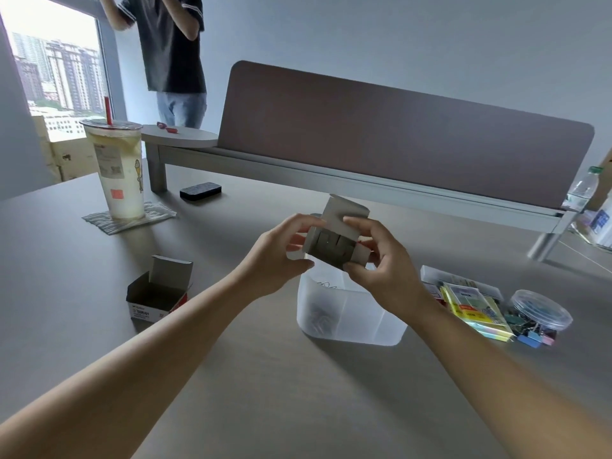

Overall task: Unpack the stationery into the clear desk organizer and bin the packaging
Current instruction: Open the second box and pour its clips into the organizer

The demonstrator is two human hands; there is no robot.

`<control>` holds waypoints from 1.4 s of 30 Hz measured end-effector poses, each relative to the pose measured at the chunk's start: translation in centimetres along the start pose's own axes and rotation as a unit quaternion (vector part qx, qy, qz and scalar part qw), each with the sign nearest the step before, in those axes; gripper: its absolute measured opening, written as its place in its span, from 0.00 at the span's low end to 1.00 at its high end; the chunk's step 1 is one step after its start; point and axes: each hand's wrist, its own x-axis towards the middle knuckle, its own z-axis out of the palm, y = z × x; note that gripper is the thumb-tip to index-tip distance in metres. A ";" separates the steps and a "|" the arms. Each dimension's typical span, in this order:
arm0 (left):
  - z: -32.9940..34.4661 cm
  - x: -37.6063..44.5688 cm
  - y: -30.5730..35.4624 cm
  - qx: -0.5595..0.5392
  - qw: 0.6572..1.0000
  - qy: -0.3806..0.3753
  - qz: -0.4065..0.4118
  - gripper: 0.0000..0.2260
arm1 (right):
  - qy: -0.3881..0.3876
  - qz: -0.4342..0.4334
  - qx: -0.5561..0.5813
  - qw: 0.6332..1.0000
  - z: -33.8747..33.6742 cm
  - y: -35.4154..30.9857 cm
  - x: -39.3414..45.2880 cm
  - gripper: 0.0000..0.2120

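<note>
A small grey cardboard box (334, 241) with its flap raised is held above the clear desk organizer (351, 313). My left hand (281, 256) grips the box's left side and my right hand (381, 260) grips its right side, thumb under it. The organizer stands on the desk and some paper clips show in its left compartment. Another small cardboard box (157, 291) lies open on the desk to the left. To the right sit a pack of coloured sticky notes (473, 309), a white tray (460, 281) of items and a round clear tub of binder clips (538, 311).
A tall iced drink cup (116, 167) with a red straw stands on a napkin at the back left. A dark eraser (200, 190) lies near the raised shelf and brown divider panel (397, 134). A person stands by the window behind. Water bottles (586, 190) stand at the far right.
</note>
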 end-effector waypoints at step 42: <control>-2.9 -14.7 1.1 0.358 0.882 0.167 -0.258 0.31 | -0.236 0.023 -0.264 0.935 3.4 1.6 -11.4 0.23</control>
